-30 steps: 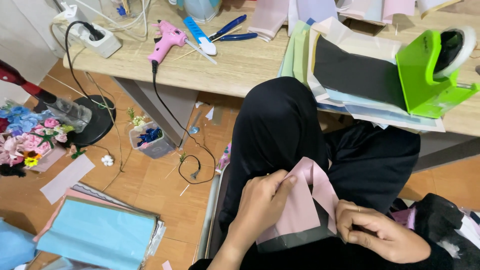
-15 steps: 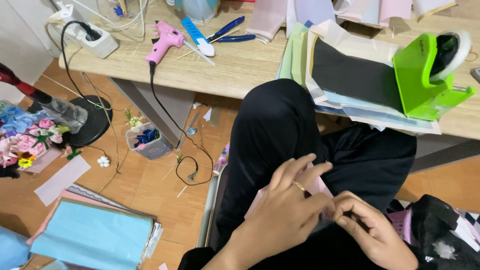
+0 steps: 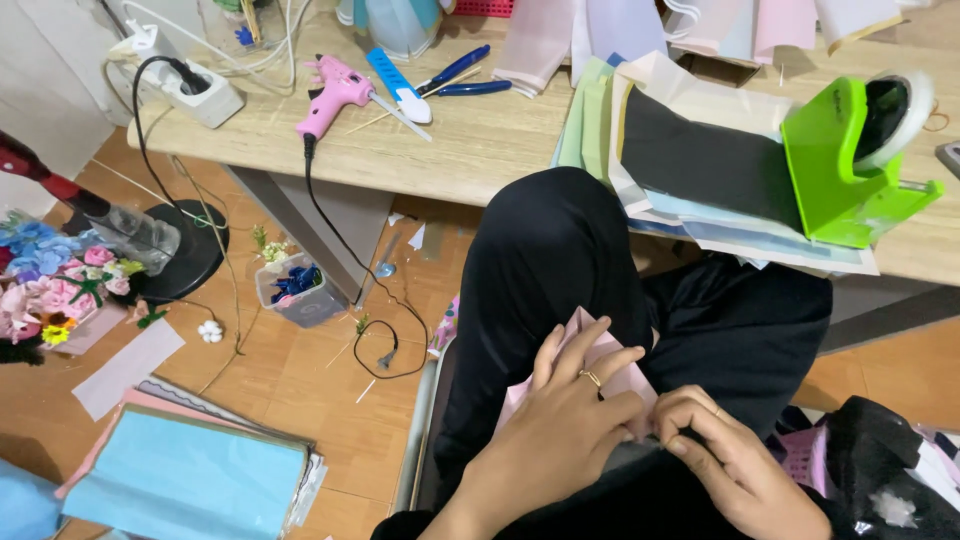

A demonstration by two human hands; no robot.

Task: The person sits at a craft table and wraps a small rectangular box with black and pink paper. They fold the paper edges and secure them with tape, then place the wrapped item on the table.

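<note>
Head view: left hand (image 3: 570, 435) flat on pink paper (image 3: 585, 345); right hand (image 3: 735, 465) pinching its edge.

Both hands low over lap, nearly touching: left hand (image 3: 575, 425) spread flat w/ fingers pointing far-right, ring on one finger; right hand (image 3: 735, 470) curled, fingertips pinched near left's.
</note>
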